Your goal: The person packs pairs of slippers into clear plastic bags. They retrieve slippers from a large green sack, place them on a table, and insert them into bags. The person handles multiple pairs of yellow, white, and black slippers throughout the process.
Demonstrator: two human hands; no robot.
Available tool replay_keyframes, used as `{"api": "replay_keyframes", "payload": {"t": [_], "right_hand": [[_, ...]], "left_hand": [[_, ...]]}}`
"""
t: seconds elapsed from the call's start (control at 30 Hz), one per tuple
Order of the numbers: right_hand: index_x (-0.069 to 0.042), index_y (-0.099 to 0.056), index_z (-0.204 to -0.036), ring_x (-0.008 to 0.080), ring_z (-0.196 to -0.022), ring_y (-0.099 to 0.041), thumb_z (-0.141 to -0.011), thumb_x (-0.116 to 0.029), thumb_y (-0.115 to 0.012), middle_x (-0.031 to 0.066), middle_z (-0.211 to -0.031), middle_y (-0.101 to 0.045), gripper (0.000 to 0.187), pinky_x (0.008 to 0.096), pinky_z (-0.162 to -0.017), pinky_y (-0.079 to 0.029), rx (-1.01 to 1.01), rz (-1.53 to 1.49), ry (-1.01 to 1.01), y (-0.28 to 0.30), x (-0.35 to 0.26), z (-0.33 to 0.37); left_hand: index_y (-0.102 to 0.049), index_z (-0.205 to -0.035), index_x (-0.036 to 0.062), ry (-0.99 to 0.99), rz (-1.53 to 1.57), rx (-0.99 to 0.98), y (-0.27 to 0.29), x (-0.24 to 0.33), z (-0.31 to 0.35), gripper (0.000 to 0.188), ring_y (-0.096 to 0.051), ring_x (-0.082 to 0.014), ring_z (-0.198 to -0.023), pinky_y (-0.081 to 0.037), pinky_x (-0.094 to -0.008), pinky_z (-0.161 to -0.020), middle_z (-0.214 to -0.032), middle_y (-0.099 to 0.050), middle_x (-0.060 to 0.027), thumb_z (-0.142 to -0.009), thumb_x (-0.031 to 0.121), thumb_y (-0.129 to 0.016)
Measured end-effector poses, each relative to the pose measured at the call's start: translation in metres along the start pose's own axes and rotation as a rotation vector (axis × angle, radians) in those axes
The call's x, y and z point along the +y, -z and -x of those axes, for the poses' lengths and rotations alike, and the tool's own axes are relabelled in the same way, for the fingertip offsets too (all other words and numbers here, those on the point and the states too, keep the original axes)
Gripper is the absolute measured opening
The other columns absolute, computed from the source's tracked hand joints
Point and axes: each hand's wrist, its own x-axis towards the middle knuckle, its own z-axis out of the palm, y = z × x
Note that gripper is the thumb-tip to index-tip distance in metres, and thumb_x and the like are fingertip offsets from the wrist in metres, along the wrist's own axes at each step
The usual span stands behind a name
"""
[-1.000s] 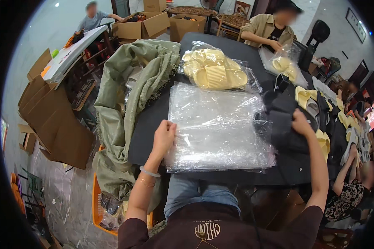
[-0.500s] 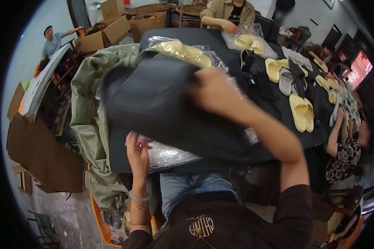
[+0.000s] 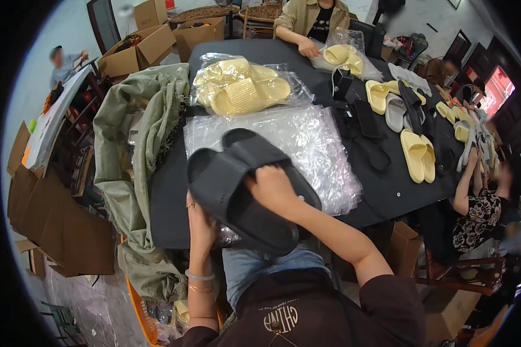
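Observation:
A pair of black slide sandals (image 3: 237, 185) is stacked together at the near edge of the dark table (image 3: 168, 196). My right hand (image 3: 272, 185) lies on top of them, fingers curled over the upper sandal. My left hand (image 3: 201, 222) holds the pair from below on the left side. Under the sandals lies a stack of clear plastic bags (image 3: 307, 139), spread flat on the table.
Bagged pale yellow sandals (image 3: 243, 87) lie beyond the plastic. Loose black, yellow and grey sandals (image 3: 411, 150) cover the right side. An olive sack (image 3: 133, 150) hangs off the left edge. Cardboard boxes (image 3: 52, 220) stand left. Other people sit at the far end and right.
A second ago both hands were flat on the plastic bags. My right hand fetched black sandals from the right, and both hands now hold the pair low at the table's near edge.

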Motion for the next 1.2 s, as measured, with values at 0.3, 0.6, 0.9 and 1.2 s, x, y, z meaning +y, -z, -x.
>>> {"api": "replay_keyframes", "payload": {"t": [0.3,0.6,0.9,1.2], "right_hand": [[0.007,-0.064,-0.075,0.0403,-0.093,-0.057,-0.087,-0.040,-0.056,0.0266,-0.085,-0.063,0.049,0.0485,-0.092,-0.037,0.127,0.097,-0.191,0.003,0.070,-0.013],[0.010,-0.065,-0.088,0.0394,-0.104,-0.054,-0.084,-0.045,-0.059,0.0283,-0.096,-0.062,0.056,0.0482,-0.104,-0.026,0.084,0.101,-0.176,-0.012,0.071,-0.012],[0.010,-0.063,-0.078,0.0446,-0.093,-0.055,-0.089,-0.036,-0.054,0.0319,-0.089,-0.061,0.048,0.0491,-0.092,-0.036,0.055,0.071,-0.179,0.001,0.093,-0.029],[0.014,-0.062,-0.088,0.0485,-0.096,-0.053,-0.084,-0.027,-0.061,0.0354,-0.093,-0.058,0.041,0.0488,-0.091,-0.038,0.037,-0.069,-0.140,0.031,0.046,-0.039]], "left_hand": [[-0.025,-0.136,-0.0142,-0.018,-0.271,-0.044,0.003,0.012,-0.003,0.073,-0.049,-0.0351,-0.108,-0.047,-0.0342,-0.087,-0.143,-0.022,-0.0315,-0.079,0.001,-0.067],[-0.057,-0.102,-0.0077,0.143,-0.436,-0.051,-0.006,-0.021,-0.130,0.040,-0.064,-0.0294,-0.078,-0.050,-0.0322,-0.068,-0.091,-0.063,-0.0214,-0.087,0.028,-0.064],[-0.059,-0.079,0.0021,0.352,-0.476,0.312,-0.011,-0.046,-0.136,0.040,-0.064,-0.0318,-0.069,-0.047,-0.0435,-0.063,-0.070,-0.064,-0.0135,-0.087,0.041,-0.061],[-0.038,-0.131,-0.0037,-0.202,-0.350,0.255,-0.012,-0.020,-0.129,0.050,-0.052,-0.0351,-0.109,-0.043,-0.0402,-0.090,-0.121,-0.049,-0.0220,-0.086,0.004,-0.060]]}}
